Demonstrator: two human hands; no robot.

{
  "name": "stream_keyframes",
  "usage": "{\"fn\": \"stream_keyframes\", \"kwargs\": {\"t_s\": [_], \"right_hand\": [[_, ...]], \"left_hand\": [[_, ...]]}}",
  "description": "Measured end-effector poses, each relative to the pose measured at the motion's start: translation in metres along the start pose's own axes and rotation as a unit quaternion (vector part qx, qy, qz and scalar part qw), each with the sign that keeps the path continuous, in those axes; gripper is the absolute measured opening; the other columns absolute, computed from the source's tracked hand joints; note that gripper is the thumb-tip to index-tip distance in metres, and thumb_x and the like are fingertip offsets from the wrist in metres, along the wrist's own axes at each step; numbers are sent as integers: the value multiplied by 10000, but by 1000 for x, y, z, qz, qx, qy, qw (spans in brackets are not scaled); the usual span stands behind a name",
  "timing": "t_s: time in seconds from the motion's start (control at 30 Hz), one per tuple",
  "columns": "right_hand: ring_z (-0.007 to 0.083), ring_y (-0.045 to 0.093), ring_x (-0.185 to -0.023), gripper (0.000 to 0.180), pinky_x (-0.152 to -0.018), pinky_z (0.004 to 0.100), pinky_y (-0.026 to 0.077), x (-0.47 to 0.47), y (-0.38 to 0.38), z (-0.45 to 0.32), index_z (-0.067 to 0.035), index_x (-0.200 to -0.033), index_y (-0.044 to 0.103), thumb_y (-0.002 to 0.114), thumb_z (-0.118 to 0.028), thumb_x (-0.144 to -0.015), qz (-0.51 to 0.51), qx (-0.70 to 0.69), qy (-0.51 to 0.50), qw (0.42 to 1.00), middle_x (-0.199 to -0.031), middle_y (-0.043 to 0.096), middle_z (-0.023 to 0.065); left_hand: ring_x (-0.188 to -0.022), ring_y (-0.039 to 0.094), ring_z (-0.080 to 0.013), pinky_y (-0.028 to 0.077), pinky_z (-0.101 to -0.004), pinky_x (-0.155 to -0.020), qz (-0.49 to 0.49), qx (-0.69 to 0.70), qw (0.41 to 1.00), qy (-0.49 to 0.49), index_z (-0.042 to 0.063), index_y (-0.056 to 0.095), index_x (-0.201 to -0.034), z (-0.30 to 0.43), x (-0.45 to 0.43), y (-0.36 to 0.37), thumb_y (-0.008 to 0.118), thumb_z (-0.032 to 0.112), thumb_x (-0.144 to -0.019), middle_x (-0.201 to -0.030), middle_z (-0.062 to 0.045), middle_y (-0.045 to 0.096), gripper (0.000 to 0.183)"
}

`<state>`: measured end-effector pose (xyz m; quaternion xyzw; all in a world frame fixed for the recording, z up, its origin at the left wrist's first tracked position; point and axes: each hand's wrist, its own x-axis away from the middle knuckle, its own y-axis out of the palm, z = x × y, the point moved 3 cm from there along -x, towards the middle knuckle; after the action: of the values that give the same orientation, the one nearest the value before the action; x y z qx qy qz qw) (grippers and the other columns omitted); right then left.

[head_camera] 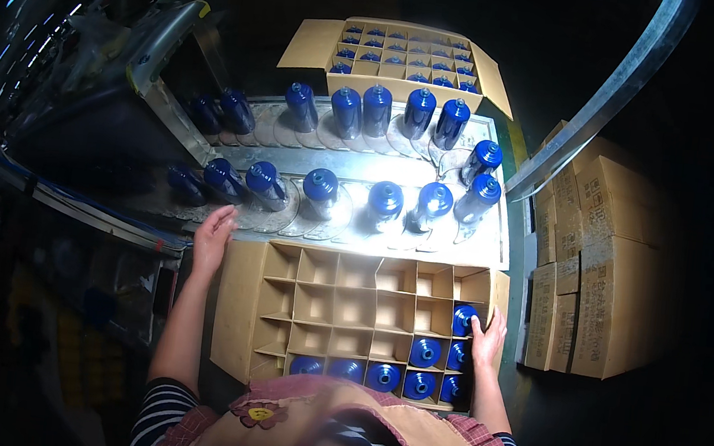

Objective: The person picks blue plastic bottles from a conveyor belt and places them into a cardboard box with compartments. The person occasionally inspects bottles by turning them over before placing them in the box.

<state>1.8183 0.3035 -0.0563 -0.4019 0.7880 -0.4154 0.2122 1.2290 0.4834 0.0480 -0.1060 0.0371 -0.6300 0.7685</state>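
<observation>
My left hand is raised with nothing in it, beside the conveyor's front edge and the near box's left flap. Closest to it on the belt is a dark blue bottle. In front of me a divided cardboard box stands with its flaps spread. My right hand straddles that box's right wall, fingers on the outer side. Its thumb touches a blue bottle standing in a right-column compartment. More blue bottles fill cells along the near row and right side; my apron hides part of the near edge.
A U-shaped conveyor carries several upright blue bottles. Beyond it sits another divided box holding blue bottles. Stacked printed cartons stand at right, behind a slanting metal post. A metal machine frame crosses the conveyor at left.
</observation>
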Motion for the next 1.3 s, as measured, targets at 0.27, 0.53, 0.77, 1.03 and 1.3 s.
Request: {"fn": "stream_keyframes", "kwargs": {"t_s": [0.27, 0.53, 0.77, 1.03, 1.3], "right_hand": [[339, 506, -1173, 488, -999, 426, 413, 2, -3, 1, -92, -1299, 528, 681, -166, -842, 35, 0, 25, 999, -1253, 559, 127], [321, 552, -1124, 383, -948, 407, 446, -6, 1, -13, -101, -1216, 584, 618, -87, -834, 42, 36, 77, 995, -1193, 593, 90], [325, 557, -1121, 382, -952, 401, 448, -9, 0, -15, -104, -1214, 587, 601, -70, -833, 37, 46, 100, 993, -1194, 593, 99], [327, 556, -1110, 383, -954, 397, 445, -7, 3, -14, -85, -1213, 584, 599, -59, -831, 41, 33, 82, 995, -1184, 591, 107], [321, 559, -1101, 374, -945, 394, 445, -6, -6, -16, -87, -1206, 588, 601, -61, -833, 46, 38, 77, 995, -1167, 594, 101]], "left_hand": [[-1097, 597, -152, 474, -255, -880, -82, -12, 983, 164, -2, 520, -1331, 43, -252, 148, 625, 86, -921, -1293, -102, 608, 431], [-1203, 533, -334, 420, -395, -1013, 59, -258, 956, 126, 141, 603, -1277, -4, -379, 194, 747, 290, -799, -1287, -154, 607, 522], [-925, 676, -304, 510, -368, -809, 104, -220, 961, 133, 144, 678, -1104, -7, -397, 156, 752, 232, -788, -986, -132, 711, 336], [-1008, 651, -309, 502, -390, -880, 151, -323, 927, 113, 146, 656, -1167, 7, -408, 125, 761, 223, -780, -1118, -116, 687, 408], [-1094, 611, -259, 480, -351, -926, -64, -156, 938, 304, 147, 615, -1270, 59, -343, 198, 711, 127, -837, -1140, -147, 632, 443]]}}
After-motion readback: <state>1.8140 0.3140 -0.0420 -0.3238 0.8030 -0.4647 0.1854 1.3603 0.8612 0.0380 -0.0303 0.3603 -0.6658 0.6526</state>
